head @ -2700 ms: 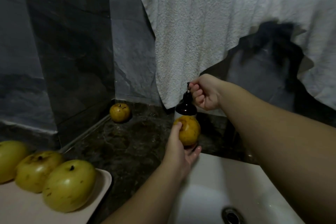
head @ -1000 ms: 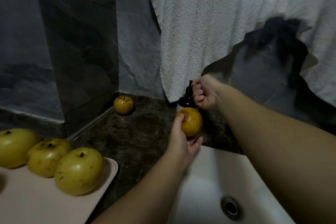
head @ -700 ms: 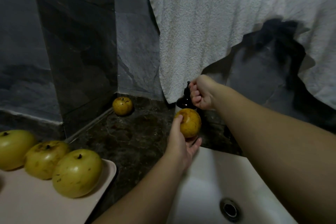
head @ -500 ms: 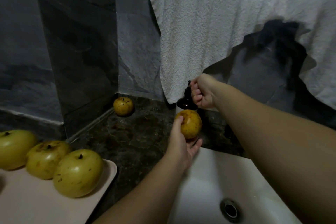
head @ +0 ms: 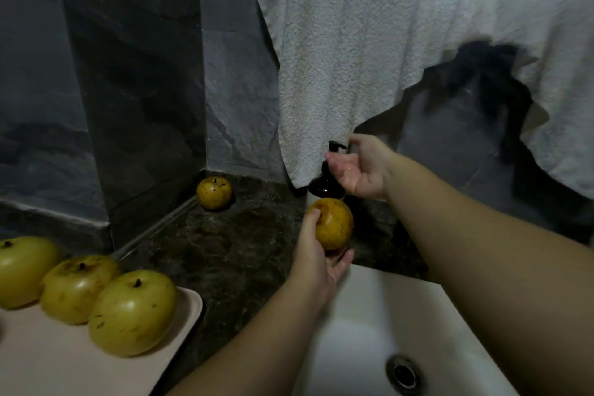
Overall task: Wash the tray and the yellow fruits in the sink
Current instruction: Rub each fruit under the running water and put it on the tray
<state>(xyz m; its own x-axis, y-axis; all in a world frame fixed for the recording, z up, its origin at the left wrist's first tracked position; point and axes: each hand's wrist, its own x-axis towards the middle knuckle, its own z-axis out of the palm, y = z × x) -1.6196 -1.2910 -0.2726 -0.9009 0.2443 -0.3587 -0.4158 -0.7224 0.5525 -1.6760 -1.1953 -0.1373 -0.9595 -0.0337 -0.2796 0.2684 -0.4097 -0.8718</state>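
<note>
My left hand (head: 316, 254) grips a yellow fruit (head: 334, 222) above the far rim of the white sink (head: 363, 325). Just behind it stands a dark pump bottle (head: 324, 182). My right hand (head: 361, 170) hovers beside the pump head, palm up, fingers loosely spread and wet-looking, holding nothing. Three more yellow fruits (head: 133, 312) sit in a row on a pale pink tray (head: 64, 366) at the lower left. Another yellow fruit (head: 214, 192) lies in the back corner of the dark stone counter (head: 225, 244).
A white towel (head: 369, 51) hangs over the wall behind the bottle and reaches down to it. Grey stone walls close the counter on the left and back. The sink drain (head: 404, 374) shows at the lower right.
My right hand, a fist on the pump head before, has lifted off and opened with its palm turned up. The left hand keeps the fruit under the spout.
</note>
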